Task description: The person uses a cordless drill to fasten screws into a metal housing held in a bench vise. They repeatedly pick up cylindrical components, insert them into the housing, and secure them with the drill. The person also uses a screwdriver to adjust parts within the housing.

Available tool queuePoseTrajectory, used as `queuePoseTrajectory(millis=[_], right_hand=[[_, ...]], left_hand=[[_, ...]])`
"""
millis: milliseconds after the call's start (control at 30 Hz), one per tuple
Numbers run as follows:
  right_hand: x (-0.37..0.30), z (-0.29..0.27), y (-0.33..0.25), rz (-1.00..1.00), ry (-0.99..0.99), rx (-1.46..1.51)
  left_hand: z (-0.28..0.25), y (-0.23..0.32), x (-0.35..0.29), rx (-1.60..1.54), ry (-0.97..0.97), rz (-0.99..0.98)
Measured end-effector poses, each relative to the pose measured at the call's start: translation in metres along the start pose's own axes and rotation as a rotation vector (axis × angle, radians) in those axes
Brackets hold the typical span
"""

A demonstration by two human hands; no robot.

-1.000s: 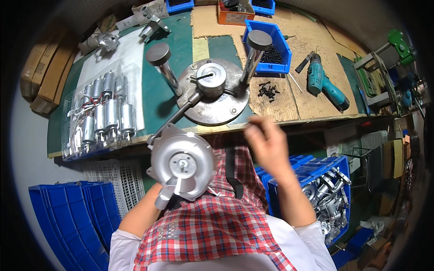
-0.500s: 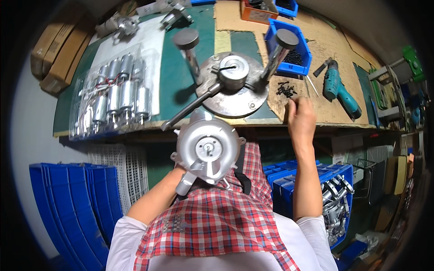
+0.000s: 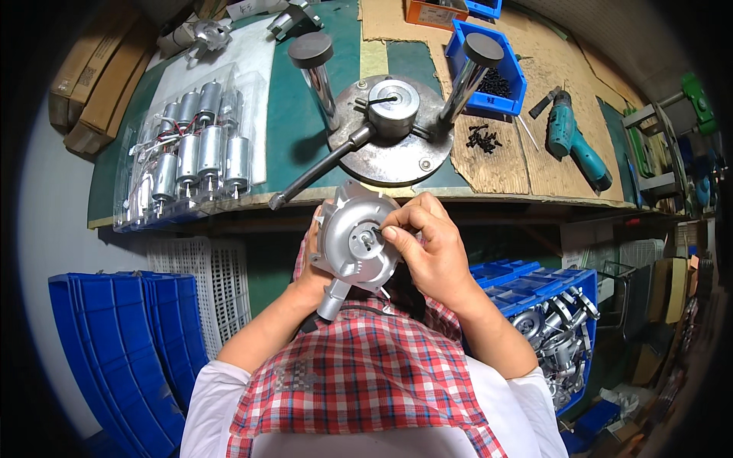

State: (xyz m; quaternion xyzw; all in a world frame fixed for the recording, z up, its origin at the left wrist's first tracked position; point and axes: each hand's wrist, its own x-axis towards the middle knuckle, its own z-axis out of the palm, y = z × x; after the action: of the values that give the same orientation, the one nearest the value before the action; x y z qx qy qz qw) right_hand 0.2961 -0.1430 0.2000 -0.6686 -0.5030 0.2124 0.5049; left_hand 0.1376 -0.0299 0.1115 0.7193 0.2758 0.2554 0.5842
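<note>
A round silver metal housing (image 3: 341, 238) with a short spout and small mounting ears is held above my lap, tilted, at the bench's front edge. My left hand (image 3: 312, 267) grips it from the left and beneath; most of those fingers are hidden behind it. At the raised centre of the housing, my right hand (image 3: 434, 248) pinches a small black screw (image 3: 377, 230) between thumb and forefinger, close to a hole beside the middle shaft. Loose black screws (image 3: 483, 139) lie in a small heap on the cardboard at the bench's right.
Just beyond stands a round steel fixture (image 3: 366, 164) with two posts and a lever (image 3: 321, 172). Silver motors (image 3: 188, 156) fill a clear tray at left. A teal power driver (image 3: 573, 141) lies right, near a blue screw bin (image 3: 505, 103). Below right, a blue crate (image 3: 489, 298) holds metal parts.
My right hand has come from the screw heap to the housing's centre with a screw. The housing has turned and moved slightly up and right, with my left hand around its side.
</note>
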Motion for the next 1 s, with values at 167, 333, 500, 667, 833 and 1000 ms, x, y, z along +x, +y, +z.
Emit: queuePoseTrajectory(millis=[167, 333, 500, 667, 833, 1000], right_hand=[[-0.002, -0.003, 0.006, 0.043, -0.019, 0.008], [-0.001, -0.007, 0.003, -0.120, -0.002, -0.201], [0.000, -0.003, 0.008, 0.085, 0.098, -0.099], [0.022, -0.046, 0.036, 0.108, 0.180, 0.016], [0.070, -0.140, 0.111, -0.171, 0.412, -0.734], [0.080, -0.141, 0.120, -0.105, 0.256, -0.800]], left_hand=[[0.003, 0.025, 0.001, 0.008, -0.010, 0.041], [0.004, 0.034, 0.001, 0.076, -0.032, 0.052], [0.006, 0.017, 0.008, 0.152, -0.082, -0.050], [0.005, 0.006, 0.010, 0.072, -0.043, -0.041], [0.000, 0.009, 0.008, 0.020, -0.032, -0.029], [0.002, 0.010, 0.010, -0.039, 0.022, 0.013]])
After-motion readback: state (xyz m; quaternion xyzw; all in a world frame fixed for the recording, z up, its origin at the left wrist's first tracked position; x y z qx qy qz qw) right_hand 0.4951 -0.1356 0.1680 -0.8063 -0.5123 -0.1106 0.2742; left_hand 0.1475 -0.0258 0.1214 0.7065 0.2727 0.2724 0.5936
